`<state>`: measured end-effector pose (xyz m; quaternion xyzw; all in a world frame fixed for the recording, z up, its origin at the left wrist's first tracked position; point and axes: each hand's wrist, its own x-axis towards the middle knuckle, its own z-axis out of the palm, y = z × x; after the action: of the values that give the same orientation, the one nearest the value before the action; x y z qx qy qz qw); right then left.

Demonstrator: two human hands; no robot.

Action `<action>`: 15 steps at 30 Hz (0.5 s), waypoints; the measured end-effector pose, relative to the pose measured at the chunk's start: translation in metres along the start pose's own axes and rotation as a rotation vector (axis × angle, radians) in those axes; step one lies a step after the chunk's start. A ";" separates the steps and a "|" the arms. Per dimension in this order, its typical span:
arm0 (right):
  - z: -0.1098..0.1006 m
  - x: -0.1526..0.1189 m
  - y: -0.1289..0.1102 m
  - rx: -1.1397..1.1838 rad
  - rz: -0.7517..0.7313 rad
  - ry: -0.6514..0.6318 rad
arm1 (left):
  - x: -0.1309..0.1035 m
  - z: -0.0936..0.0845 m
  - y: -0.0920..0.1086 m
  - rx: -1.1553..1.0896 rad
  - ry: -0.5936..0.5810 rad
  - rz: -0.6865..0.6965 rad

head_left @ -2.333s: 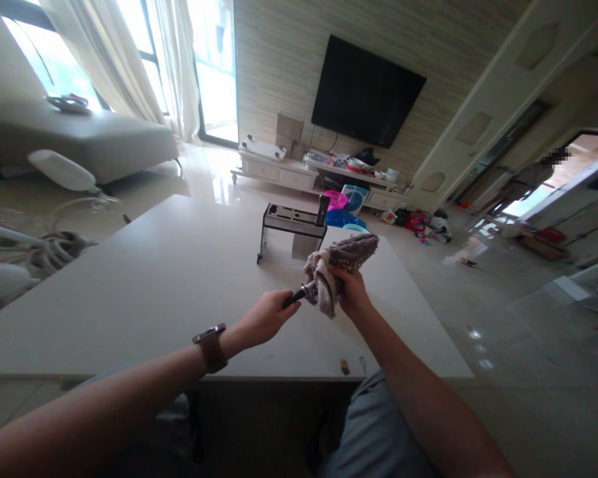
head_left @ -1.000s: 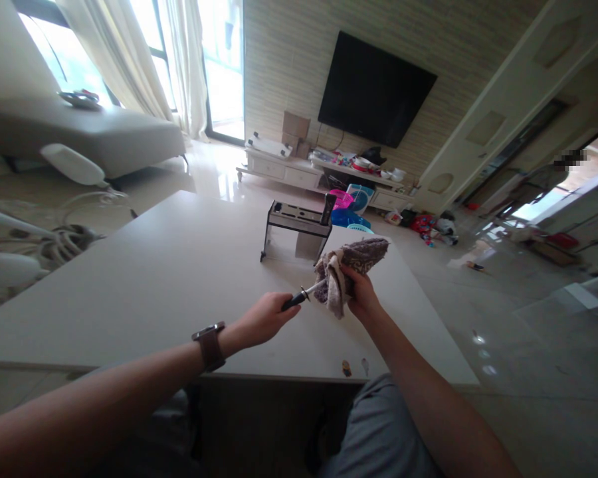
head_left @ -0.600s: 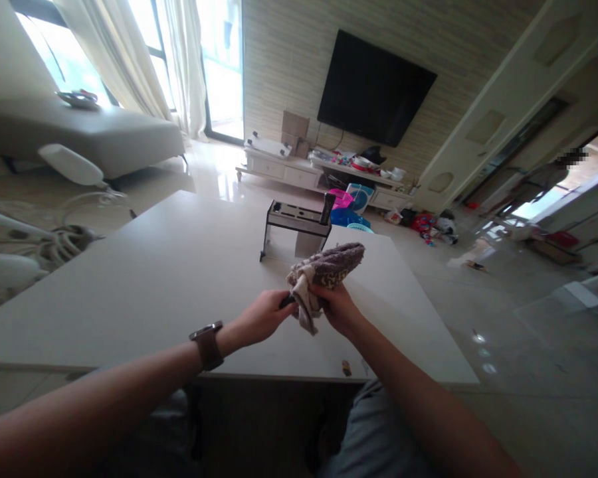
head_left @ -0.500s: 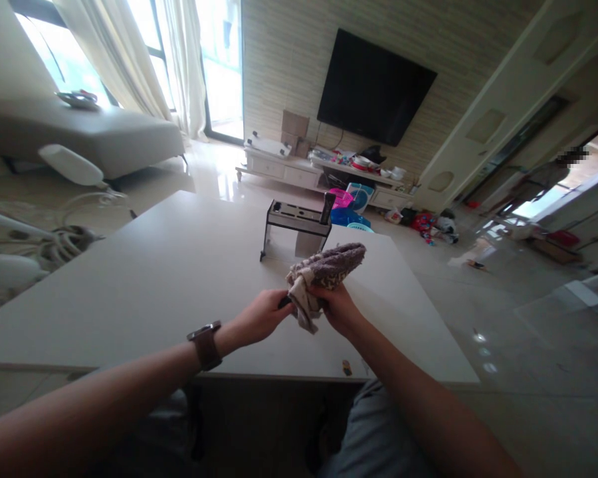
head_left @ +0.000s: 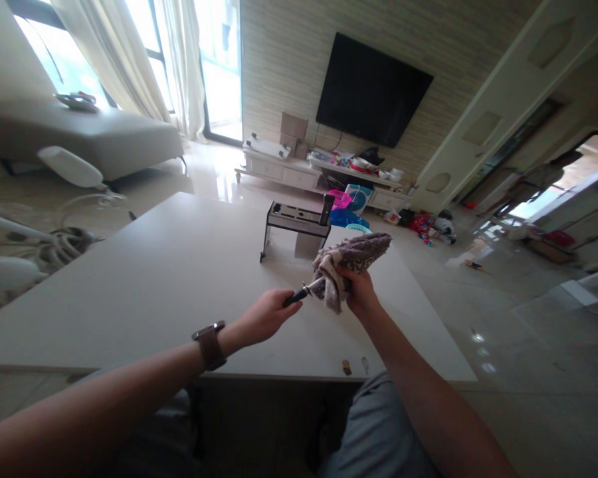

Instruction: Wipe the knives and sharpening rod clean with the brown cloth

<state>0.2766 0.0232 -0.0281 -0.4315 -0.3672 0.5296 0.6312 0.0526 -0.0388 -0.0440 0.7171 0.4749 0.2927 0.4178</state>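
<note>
Cloth [head_left: 361, 251] has moved up shaft [head_left: 317, 284], away from handle [head_left: 296, 297]. Left hand [head_left: 265, 317] grips handle, right hand [head_left: 363, 293] clutches cloth; keep strokes straight.

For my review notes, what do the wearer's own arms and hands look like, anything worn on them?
The left hand and right hand are both ungloved, and no sleeve shows on either forearm. A watch with a broad brown strap is on the left wrist; nothing visible is worn on the right. The watch's display cannot be read.
</note>
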 end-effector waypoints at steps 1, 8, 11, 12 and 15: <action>-0.006 0.006 -0.002 0.025 -0.004 0.027 | 0.000 -0.001 0.000 0.003 -0.006 -0.009; -0.035 0.028 -0.010 0.165 0.050 -0.048 | -0.002 -0.008 -0.003 -0.352 -0.156 -0.154; -0.037 0.025 -0.013 0.225 0.037 -0.134 | -0.002 -0.012 -0.001 -0.559 -0.213 -0.174; -0.037 0.024 -0.014 0.246 0.021 -0.163 | -0.001 -0.012 0.000 -0.599 -0.212 -0.170; -0.034 0.017 -0.016 0.280 -0.003 -0.212 | 0.000 -0.015 0.003 -0.680 -0.186 -0.148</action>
<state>0.3162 0.0337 -0.0252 -0.2807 -0.3549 0.6171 0.6438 0.0418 -0.0348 -0.0344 0.5242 0.3610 0.3366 0.6940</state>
